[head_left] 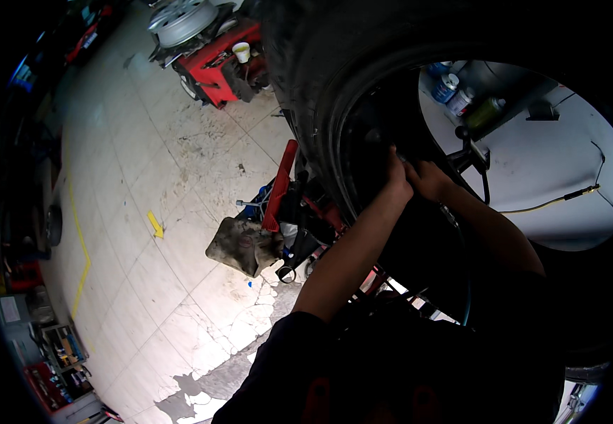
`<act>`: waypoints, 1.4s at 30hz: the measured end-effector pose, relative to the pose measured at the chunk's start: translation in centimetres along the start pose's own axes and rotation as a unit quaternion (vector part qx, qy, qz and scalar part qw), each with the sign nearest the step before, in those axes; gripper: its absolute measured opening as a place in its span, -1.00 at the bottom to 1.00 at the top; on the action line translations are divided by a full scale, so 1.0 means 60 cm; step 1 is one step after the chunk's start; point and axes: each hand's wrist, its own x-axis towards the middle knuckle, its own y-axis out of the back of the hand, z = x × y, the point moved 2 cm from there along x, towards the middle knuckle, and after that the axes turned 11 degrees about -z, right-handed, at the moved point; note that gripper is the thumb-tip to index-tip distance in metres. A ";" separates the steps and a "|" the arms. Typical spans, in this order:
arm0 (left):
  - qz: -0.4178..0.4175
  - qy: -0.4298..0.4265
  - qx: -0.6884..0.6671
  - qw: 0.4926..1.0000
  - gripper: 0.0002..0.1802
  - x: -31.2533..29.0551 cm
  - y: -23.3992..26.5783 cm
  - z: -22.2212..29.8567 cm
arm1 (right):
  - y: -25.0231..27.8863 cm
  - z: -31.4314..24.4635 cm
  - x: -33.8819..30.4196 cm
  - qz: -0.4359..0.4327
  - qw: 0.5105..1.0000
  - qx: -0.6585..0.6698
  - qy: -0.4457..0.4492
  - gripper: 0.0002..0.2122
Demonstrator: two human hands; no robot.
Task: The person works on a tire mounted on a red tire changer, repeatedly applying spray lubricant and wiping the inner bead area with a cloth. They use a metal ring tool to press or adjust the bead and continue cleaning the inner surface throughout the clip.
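A large black tire (306,88) stands upright in front of me, and both my hands are inside its opening, against the dark inner side. My left hand (397,177) is closed, its fingers lost in shadow near a dim rounded shape. Close beside it, my right hand (430,181) is curled shut. What either hand grips is too dark to make out. A thin hose (467,300) hangs below my right forearm, with a metal fitting near the wrist.
Through the tire's opening show several spray cans (445,86) and a yellow hose with a brass end (561,200) on a pale surface. Left of the tire are a red machine (214,67) bearing a silver wheel rim (183,22), a red bar (280,187) and a dirty dark pad (239,246).
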 end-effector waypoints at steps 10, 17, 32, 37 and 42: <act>-0.003 0.006 -0.007 1.000 -0.30 -0.002 0.002 0.004 | -0.004 0.003 0.017 0.056 0.997 -0.011 0.054 -0.50; 0.016 0.003 0.011 1.000 -0.37 -0.011 -0.010 0.004 | -0.007 0.025 0.017 0.038 0.998 -0.016 0.041 -0.48; 0.042 -0.065 -0.078 0.994 -0.41 0.003 0.016 0.001 | -0.018 -0.018 0.014 0.011 0.999 -0.026 0.021 -0.43; 0.032 -0.095 -0.082 0.992 -0.41 0.009 0.016 0.003 | -0.021 -0.012 0.025 -0.003 0.999 -0.031 0.024 -0.45; 0.024 -0.062 -0.052 0.996 -0.39 0.010 0.017 0.005 | -0.023 -0.001 0.031 0.019 0.999 -0.049 0.010 -0.45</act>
